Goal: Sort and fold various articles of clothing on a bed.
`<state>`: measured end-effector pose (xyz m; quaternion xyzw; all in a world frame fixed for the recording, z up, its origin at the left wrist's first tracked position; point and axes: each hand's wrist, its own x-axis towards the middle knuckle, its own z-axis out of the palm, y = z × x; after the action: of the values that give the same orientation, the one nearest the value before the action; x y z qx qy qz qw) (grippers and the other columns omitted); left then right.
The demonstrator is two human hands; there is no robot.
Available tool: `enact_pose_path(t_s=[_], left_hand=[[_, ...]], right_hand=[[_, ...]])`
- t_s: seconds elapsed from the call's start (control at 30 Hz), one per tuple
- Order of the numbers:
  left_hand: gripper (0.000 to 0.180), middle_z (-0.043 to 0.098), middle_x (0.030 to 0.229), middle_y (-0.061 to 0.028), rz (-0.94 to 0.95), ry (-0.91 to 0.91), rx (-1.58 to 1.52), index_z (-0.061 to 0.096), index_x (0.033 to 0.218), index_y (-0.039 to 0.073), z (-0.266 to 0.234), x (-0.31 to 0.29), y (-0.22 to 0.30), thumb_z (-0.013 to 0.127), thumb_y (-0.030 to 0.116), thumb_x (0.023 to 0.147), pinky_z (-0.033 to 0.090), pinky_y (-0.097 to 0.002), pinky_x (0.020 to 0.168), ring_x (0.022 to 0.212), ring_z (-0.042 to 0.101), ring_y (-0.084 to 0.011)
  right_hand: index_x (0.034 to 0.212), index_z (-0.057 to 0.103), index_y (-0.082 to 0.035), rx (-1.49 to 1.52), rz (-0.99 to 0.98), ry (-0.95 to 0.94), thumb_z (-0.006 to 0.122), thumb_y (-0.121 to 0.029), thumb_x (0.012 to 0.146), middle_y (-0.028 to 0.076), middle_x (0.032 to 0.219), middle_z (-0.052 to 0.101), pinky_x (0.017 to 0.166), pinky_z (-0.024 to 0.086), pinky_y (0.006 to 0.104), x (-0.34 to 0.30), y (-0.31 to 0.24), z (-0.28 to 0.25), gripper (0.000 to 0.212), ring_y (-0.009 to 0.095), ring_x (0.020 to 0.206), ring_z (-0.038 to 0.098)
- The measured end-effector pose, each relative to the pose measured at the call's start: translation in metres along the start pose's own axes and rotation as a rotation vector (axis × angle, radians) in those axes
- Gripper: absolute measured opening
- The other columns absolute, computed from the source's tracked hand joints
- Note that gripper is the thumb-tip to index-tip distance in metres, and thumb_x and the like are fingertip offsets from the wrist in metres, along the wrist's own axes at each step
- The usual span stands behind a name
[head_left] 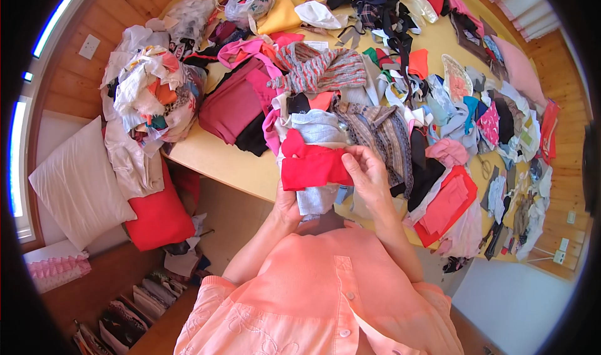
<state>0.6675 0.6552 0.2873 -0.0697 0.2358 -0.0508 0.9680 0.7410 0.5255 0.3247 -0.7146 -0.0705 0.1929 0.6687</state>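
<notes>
At the center of the frame, I hold a red cloth (315, 168), my right grip (368, 172) pinching its right end, thumb on top. My left grip (288, 206) is at its lower left edge, fingers hidden; I cannot tell whether they clasp it. Grey fabric (317, 200) shows below; at upper center, a striped knit (325, 69) lies on the yellow counter (210, 160).

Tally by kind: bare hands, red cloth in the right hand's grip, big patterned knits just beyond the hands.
Hands: 2 (left hand, right hand)
Red cloth: 1
Patterned knits: 2 (grey-and-red knit, brown-and-grey knit)
Total: 5
</notes>
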Motion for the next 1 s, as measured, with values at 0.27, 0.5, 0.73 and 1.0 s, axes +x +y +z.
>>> enact_pose_path(t_s=[0.27,0.5,0.73,1.0], left_hand=[[0.057,0.043,0.118,-0.0137,0.126,-0.117,0.037,0.036,0.119,0.006,0.008,-0.003,0.002,0.047,0.045,0.079,0.033,-0.0430,0.092,0.107,0.044,-0.0263],[0.052,0.048,0.113,-0.0130,0.105,0.149,0.351,0.038,0.117,0.008,-0.007,0.001,0.008,0.055,0.037,0.077,0.038,-0.0405,0.087,0.101,0.049,-0.0257],[0.043,0.051,0.104,-0.0087,0.257,0.192,0.425,0.039,0.114,0.009,0.012,-0.001,-0.003,0.055,0.029,0.079,0.045,-0.0331,0.075,0.089,0.053,-0.0190],[0.041,0.052,0.105,-0.0096,0.440,0.196,0.537,0.041,0.113,0.010,-0.009,0.006,0.018,0.053,0.032,0.080,0.042,-0.0381,0.082,0.094,0.052,-0.0224]], right_hand=[[0.081,0.051,-0.003,0.331,0.059,-0.013,0.062,-0.009,0.074,-0.003,0.072,0.051,0.057,0.037,0.0153,-0.002,0.002,-0.003,0.014,0.002,0.063,0.044],[0.080,0.049,-0.004,0.453,-0.084,0.127,0.059,-0.004,0.076,-0.002,0.072,0.050,0.059,0.037,0.0159,-0.002,0.000,0.001,0.011,0.003,0.064,0.046],[0.085,0.039,-0.005,0.224,-0.179,0.237,0.050,-0.008,0.082,-0.001,0.065,0.047,0.050,0.034,0.0152,-0.006,0.008,-0.001,0.012,0.003,0.055,0.042],[0.085,0.037,-0.007,0.210,-0.092,0.316,0.049,-0.012,0.083,0.002,0.058,0.050,0.036,0.029,0.0173,-0.008,-0.002,-0.022,0.013,0.004,0.042,0.039]])
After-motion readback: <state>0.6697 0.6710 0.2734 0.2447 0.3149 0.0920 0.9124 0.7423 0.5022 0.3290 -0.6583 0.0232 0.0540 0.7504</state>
